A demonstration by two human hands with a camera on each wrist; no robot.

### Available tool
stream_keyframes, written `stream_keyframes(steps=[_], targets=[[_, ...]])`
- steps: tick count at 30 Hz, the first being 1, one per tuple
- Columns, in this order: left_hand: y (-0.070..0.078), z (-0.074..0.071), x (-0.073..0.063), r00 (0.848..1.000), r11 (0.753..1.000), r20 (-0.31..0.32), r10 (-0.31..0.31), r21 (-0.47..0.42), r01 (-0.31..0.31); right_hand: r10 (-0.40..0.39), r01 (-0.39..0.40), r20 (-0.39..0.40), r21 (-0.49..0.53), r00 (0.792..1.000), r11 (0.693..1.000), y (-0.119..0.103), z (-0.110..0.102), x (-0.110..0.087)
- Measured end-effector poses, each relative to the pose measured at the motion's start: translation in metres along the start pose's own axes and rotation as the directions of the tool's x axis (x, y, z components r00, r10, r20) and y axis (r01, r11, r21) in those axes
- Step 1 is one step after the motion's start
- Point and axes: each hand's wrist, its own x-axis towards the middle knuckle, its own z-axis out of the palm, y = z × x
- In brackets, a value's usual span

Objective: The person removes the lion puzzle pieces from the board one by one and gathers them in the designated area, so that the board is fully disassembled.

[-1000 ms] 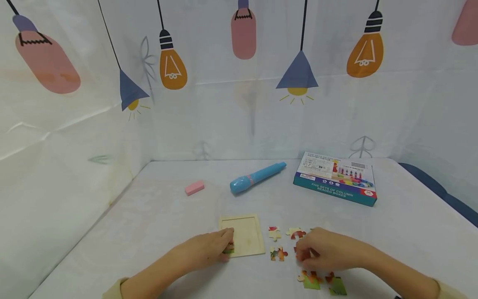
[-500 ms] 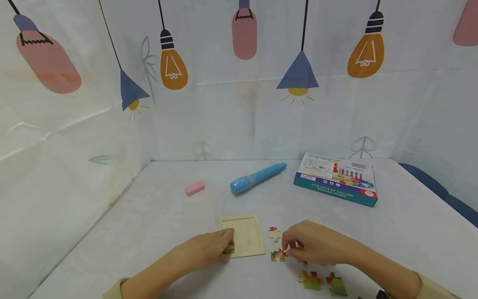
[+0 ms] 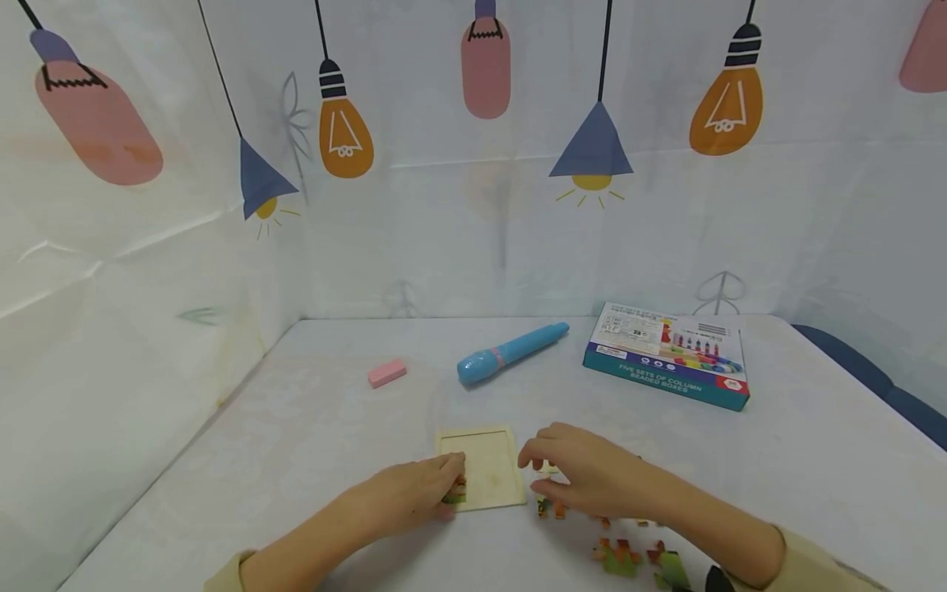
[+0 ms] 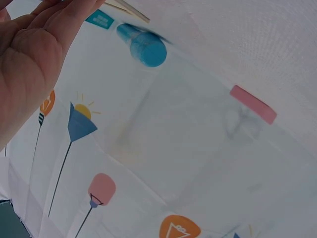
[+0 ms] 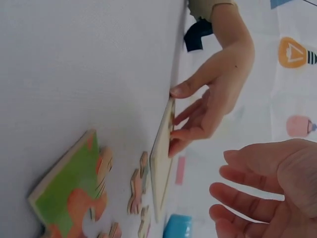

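A pale wooden puzzle tray (image 3: 491, 469) lies flat near the middle. My left hand (image 3: 414, 493) rests over its left edge, thumb at the near corner and fingertips on top. A puzzle piece (image 3: 457, 495) with green on it shows in the tray beside these fingers, partly covered. My right hand (image 3: 580, 473) hovers just right of the tray with spread, lightly bent fingers and nothing in them. Below it are jigsaw pieces (image 3: 559, 510), partly hidden. Nearer lie an orange-and-green piece (image 3: 620, 561) and a green one (image 3: 672, 569). The right wrist view shows a green-and-orange piece (image 5: 64, 188) up close.
Behind the tray lie a pink block (image 3: 387, 373) and a blue toy microphone (image 3: 510, 353). A beaded-toy box (image 3: 666, 358) stands at the back right. A lamp-patterned white sheet (image 3: 444, 230) hangs behind the table.
My right hand has moved left from the right-hand pieces, across the left ones, to beside the tray, and its fingers have spread. My left hand stays on the tray.
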Motion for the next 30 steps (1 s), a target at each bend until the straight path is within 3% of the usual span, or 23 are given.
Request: stream_keyframes(steps=[8,15,23,30], targets=[[-0.001,0.002,0.0,1.0,1.0,-0.012,0.007,-0.005,-0.007,0.013,-0.012,0.05,-0.015,0.999,1.0,-0.01,0.011,0.017],[-0.002,0.001,-0.001,0.999,1.0,-0.034,0.019,0.005,-0.019,0.031,-0.02,0.09,-0.121,0.995,0.992,-0.023,0.015,0.035],[-0.005,0.002,-0.001,0.995,0.997,-0.063,0.079,-0.021,-0.08,0.062,-0.041,0.135,-0.156,0.989,0.987,-0.031,0.021,0.054],[-0.004,-0.001,-0.001,0.998,0.995,-0.045,0.053,-0.078,-0.057,-0.06,0.111,0.195,-0.263,0.979,0.958,-0.031,0.035,0.062]])
